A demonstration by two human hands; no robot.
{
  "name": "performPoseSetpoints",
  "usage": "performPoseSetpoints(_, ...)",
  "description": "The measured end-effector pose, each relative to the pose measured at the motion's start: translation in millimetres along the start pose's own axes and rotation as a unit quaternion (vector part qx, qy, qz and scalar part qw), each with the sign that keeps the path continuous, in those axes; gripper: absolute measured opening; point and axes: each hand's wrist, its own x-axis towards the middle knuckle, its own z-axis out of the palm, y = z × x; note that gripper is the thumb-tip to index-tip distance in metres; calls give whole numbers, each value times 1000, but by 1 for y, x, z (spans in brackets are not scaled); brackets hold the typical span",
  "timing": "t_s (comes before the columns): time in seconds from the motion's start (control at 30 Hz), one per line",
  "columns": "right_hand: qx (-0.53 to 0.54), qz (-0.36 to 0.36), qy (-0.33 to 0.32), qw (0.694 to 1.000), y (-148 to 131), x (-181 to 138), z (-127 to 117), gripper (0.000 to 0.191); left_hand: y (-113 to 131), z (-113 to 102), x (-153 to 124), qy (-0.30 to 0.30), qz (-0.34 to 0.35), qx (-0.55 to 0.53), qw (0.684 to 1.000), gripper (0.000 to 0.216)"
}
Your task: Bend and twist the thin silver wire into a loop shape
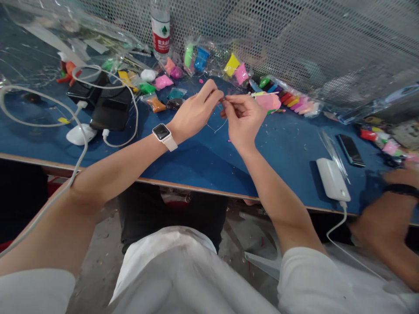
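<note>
Hands (193,112) meet beyond a thin strand (215,131), its V-bend pointing toward the person.

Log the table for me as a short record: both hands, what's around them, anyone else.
left hand: fingertips close to right hand's; watch on wrist
right hand: fingertips close to left's
held: too small to tell
behind hands: yellow packet, bottle
far right: phone, white device
other person: blurred arm, right edge
</note>
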Motion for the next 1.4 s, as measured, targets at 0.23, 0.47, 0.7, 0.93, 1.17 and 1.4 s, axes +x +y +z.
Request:
performPoseSetpoints(0.23,31,40,-42,998,0,4,-3,50,-4,1,0,-18,-2,4,1000,32)
performPoseSetpoints(0.47,30,7,-27,999,2,1,-1,41,1,-4,2,-12,-11,-3,1000,35)
performPoseSetpoints(0.7,-23,-22,-37,999,2,3,-8,26,2,-10,5,-18,-35,-49,998,27)
performPoseSetpoints(0.93,-43,-7,-97,994,7,11,-24,27,-7,-6,11,-43,-86,-206,974,19)
performPoseSetpoints(1.17,-47,-18,-127,991,8,16,-27,28,-11,-3,12,-103,-148,-342,922,28)
performPoseSetpoints(1.4,-17,19,-102,994,9,15,-16,32,-11,2,6,-36,-59,-158,985,19)
